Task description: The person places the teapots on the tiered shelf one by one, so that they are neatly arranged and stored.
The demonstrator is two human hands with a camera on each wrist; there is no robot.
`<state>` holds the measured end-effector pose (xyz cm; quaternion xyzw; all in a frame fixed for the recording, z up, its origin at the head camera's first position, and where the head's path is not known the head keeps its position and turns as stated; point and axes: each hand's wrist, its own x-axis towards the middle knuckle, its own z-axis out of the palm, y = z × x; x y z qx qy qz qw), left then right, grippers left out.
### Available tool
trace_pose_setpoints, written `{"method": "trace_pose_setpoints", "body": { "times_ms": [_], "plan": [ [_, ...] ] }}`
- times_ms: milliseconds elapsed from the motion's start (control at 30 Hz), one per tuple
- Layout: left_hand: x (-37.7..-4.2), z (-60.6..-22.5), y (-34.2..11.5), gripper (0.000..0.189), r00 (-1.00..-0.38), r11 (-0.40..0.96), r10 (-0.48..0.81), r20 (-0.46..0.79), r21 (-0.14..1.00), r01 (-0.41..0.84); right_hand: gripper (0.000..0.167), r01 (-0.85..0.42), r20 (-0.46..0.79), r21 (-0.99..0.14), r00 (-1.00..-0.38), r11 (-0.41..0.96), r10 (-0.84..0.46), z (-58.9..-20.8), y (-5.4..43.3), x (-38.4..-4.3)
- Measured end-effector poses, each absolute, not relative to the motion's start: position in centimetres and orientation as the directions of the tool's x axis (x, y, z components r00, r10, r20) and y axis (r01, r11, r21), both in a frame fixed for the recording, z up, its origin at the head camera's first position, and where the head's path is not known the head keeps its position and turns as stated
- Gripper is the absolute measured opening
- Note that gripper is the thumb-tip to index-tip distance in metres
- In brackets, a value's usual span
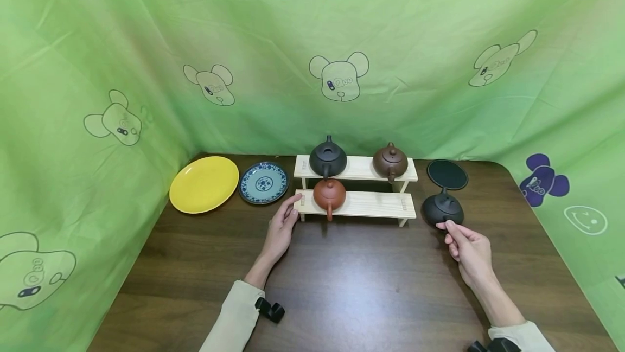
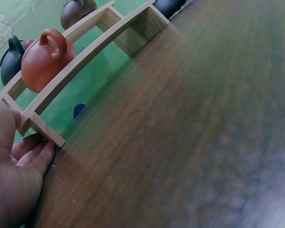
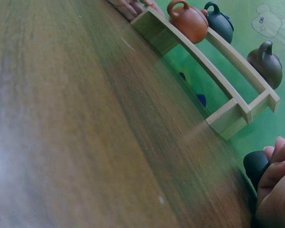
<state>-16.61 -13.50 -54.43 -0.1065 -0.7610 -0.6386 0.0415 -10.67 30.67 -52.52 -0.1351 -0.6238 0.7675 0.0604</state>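
Observation:
My right hand (image 1: 470, 251) pinches the handle of a black teapot (image 1: 442, 209) at the right of the table, its spout pointing away from me. Part of that teapot (image 3: 255, 167) shows beside the curled fingers in the right wrist view. At the left end of a two-step wooden stand (image 1: 371, 204), my left hand (image 1: 282, 227) grips the lower step, with fingers around the end by its leg in the left wrist view. A reddish-orange teapot (image 1: 329, 196) sits on this lower step. Up on the rear step are another black teapot (image 1: 328, 158) and a dark brown teapot (image 1: 390, 161).
Left of the stand lie a blue patterned plate (image 1: 264, 183) and a large yellow plate (image 1: 204, 185). A dark round plate (image 1: 447, 174) is behind the black teapot on the right. Green printed cloth (image 1: 273, 32) hangs around the brown wooden table (image 1: 351, 287).

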Motion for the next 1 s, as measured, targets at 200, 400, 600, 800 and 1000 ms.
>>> {"method": "trace_pose_setpoints", "body": {
  "times_ms": [200,400,600,800,1000],
  "plan": [
    [-17.1,-55.7,-13.8,0.042,-0.962,0.156,0.113,0.250,0.951,0.266,0.027,0.039,-0.103,-0.975,-0.952,-0.219,0.288,-52.4,30.5,-10.4],
    [-16.9,-55.1,-13.7,0.043,-0.960,0.151,0.113,0.255,0.951,0.270,0.025,-0.003,-0.069,-0.976,-0.943,-0.217,0.324,-51.9,30.2,-10.0],
    [-16.6,-54.1,-13.3,0.043,-0.983,0.161,0.098,0.156,0.972,0.170,0.026,-0.050,-0.033,-0.971,-0.940,-0.233,0.341,-51.1,29.8,-9.8],
    [-16.4,-53.7,-13.2,0.043,-0.987,0.153,0.082,0.135,0.977,0.147,0.025,-0.089,0.003,-0.968,-0.937,-0.233,0.348,-50.3,29.1,-9.3],
    [-17.0,-55.0,-13.6,0.043,-0.971,0.152,0.107,0.213,0.962,0.228,0.026,-0.134,0.050,-0.964,-0.938,-0.228,0.342,-49.7,28.1,-8.4]
  ]
}}
